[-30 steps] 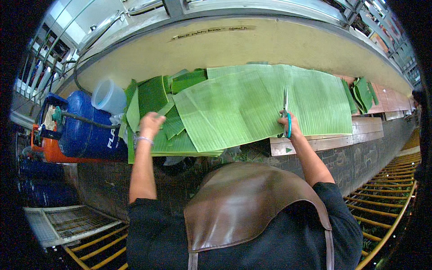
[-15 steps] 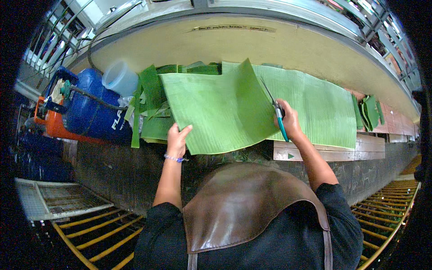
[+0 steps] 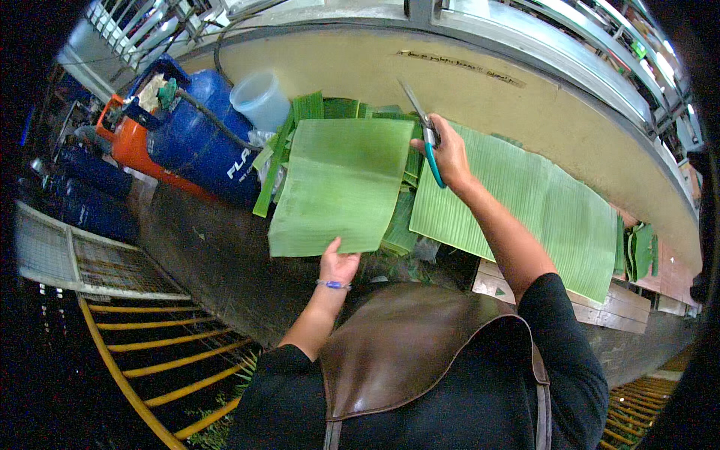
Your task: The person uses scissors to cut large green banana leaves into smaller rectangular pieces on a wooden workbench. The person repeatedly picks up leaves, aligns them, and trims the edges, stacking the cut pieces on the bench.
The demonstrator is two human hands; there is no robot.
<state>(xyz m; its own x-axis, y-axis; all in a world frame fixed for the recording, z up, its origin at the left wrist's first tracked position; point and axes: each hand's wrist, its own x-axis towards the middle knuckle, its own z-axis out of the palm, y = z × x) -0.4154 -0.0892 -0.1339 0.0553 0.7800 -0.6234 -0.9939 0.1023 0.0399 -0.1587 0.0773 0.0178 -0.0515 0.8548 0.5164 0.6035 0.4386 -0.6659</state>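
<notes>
A cut piece of banana leaf (image 3: 337,187), light green and nearly rectangular, is held up in front of me. My left hand (image 3: 339,264) pinches its lower edge, thumb on top and fingers underneath. Scissors with teal handles (image 3: 430,146) are in my right hand (image 3: 450,154), blades pointing up and away from the leaf. The right thumb reaches the leaf's upper right edge; whether it grips there I cannot tell. To the right lies a larger banana leaf sheet (image 3: 525,202), spread flat. Darker leaf pieces (image 3: 341,107) show behind the held one.
Blue gas cylinders (image 3: 199,135) and an orange one (image 3: 135,154) stand at the left, beside a translucent bucket (image 3: 259,101). A low cream wall (image 3: 337,67) runs behind the leaves. Wooden boards (image 3: 611,311) lie under the large sheet; yellow railings (image 3: 150,349) are near me.
The leaf piece has come away leftward from the large sheet and now hangs flatter. My right hand moved left and up with the scissors. The view has turned.
</notes>
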